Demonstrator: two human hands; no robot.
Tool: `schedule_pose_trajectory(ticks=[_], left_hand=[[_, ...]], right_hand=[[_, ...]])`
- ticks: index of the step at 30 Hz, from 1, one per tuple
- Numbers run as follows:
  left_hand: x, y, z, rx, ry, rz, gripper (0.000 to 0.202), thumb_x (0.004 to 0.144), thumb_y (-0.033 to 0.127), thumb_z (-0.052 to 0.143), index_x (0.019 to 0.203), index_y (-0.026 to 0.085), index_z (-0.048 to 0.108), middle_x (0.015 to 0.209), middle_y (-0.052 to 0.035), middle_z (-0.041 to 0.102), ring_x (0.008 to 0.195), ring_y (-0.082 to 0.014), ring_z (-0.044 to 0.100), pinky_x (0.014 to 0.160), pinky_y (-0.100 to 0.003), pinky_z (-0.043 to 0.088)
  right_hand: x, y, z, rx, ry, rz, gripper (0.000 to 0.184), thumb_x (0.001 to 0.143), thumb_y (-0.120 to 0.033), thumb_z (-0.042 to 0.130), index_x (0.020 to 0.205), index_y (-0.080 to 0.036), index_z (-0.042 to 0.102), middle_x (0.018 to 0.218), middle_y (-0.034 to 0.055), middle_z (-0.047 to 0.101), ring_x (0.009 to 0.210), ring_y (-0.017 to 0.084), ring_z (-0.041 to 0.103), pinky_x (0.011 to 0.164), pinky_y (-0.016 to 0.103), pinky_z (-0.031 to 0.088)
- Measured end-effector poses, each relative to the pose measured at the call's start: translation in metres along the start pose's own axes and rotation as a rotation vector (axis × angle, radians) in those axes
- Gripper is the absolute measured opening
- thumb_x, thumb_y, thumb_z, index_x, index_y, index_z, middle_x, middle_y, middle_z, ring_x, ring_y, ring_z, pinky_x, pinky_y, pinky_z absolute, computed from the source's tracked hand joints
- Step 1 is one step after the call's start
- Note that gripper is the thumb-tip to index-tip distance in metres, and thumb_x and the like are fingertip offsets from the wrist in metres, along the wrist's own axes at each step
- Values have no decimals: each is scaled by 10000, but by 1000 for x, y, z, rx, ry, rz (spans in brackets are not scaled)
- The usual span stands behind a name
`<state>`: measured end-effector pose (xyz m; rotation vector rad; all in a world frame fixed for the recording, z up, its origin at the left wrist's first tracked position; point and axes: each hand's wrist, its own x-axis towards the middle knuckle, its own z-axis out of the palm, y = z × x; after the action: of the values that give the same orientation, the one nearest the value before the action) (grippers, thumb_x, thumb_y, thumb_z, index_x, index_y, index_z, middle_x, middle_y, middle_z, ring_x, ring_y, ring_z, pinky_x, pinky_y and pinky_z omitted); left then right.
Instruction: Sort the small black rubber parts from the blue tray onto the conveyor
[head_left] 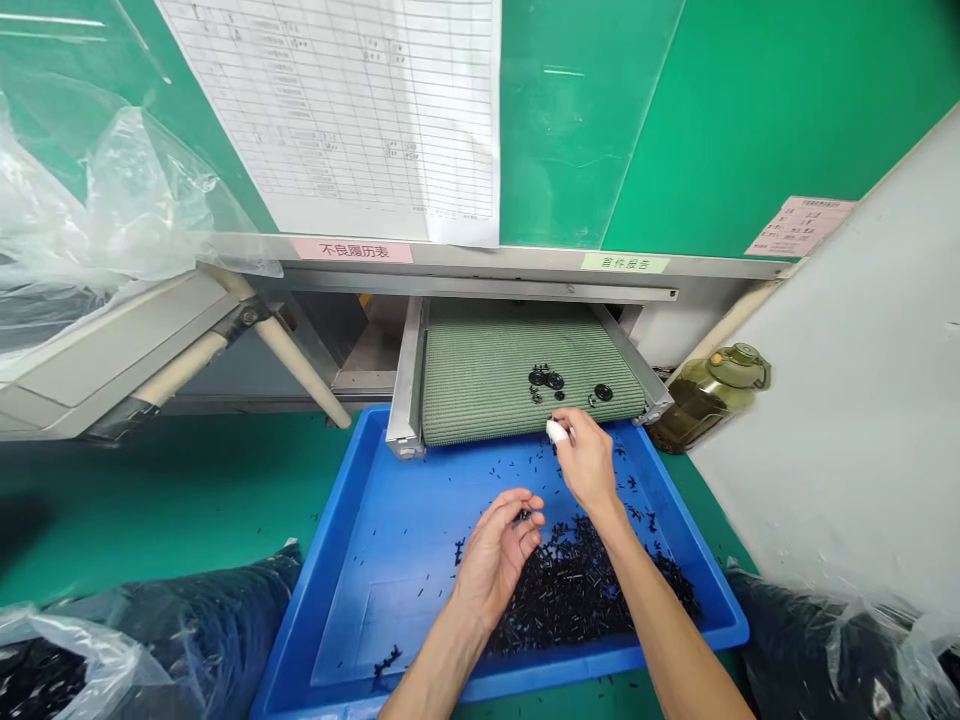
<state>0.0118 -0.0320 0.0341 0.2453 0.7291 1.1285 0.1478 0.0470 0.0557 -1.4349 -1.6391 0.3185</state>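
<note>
My right hand (585, 460), with a white cover on one finger, pinches at the front edge of the green ribbed conveyor belt (480, 370); what sits between its fingertips is too small to make out. Just beyond it on the belt lie several black round parts (553, 381) with small black bits around them. My left hand (496, 555) is cupped palm up over the blue tray (390, 590), its fingers curled around a small black part (523, 515). Below both hands, a heap of small black plastic pieces (570, 590) covers the tray's right side.
Metal rails (409, 380) flank the belt. A green-tinted bottle (709, 395) stands at the right by the white wall. Filled plastic bags (180, 620) lie on the floor on both sides. At the left is a beige machine part (112, 340); papers (360, 110) hang on the green panel above.
</note>
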Motion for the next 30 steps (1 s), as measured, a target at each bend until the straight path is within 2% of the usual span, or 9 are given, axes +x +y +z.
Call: schedule_pose_trajectory(ticks=[3,6,9,12,16,21,30], left_hand=[[2,9,5,81,-49,32,276,785,360,655,899,111,617,806,-54,610,626,-80,525,495,-165,374],[0,13,7,184,-127,10,340,784,445,638,823,107,615,656,-6,530,550,-62,431,454,-170,289],[-6,15,6,247,-191,-31,348,738,442,689,758,105,604,603,17,484,525,-51,381,458,-174,258],[-12,18,3,214,-206,-50,320,717,394,725,799,109,604,704,-20,556,567,-56,432,472,-172,274],[-17,21,0,176,-190,-71,274,700,315,755,806,113,603,750,-41,601,585,-60,477,482,-166,301],[-19,19,4,167,-157,-74,294,681,287,772,868,101,644,699,-35,612,569,-58,489,519,-173,354],[-22,17,5,281,-133,-26,308,675,332,768,856,107,660,642,-24,611,541,-72,503,550,-197,391]], right_hand=[[-29,-16,-15,126,-189,-1,166,803,-160,522,896,-220,645,869,7,594,702,125,532,631,235,419],[-52,-29,-30,157,-328,-1,189,814,-153,517,909,-228,662,879,7,566,671,111,512,605,224,418],[-65,-36,-42,115,-426,-52,276,851,-138,449,1041,-234,624,970,26,558,810,130,547,727,242,460],[-73,-38,-56,-9,-526,-127,400,871,-107,351,1222,-227,501,1078,59,541,915,145,560,825,277,476],[-85,-37,-66,-263,-474,-254,447,864,-69,300,1270,-190,442,994,77,591,819,165,589,733,297,503],[-87,-42,-65,-436,-414,-437,296,889,-82,310,1016,-172,561,783,48,597,738,177,549,664,297,464],[-84,-47,-62,-554,-417,-477,275,872,-58,349,935,-194,579,744,31,555,710,176,487,640,284,402]])
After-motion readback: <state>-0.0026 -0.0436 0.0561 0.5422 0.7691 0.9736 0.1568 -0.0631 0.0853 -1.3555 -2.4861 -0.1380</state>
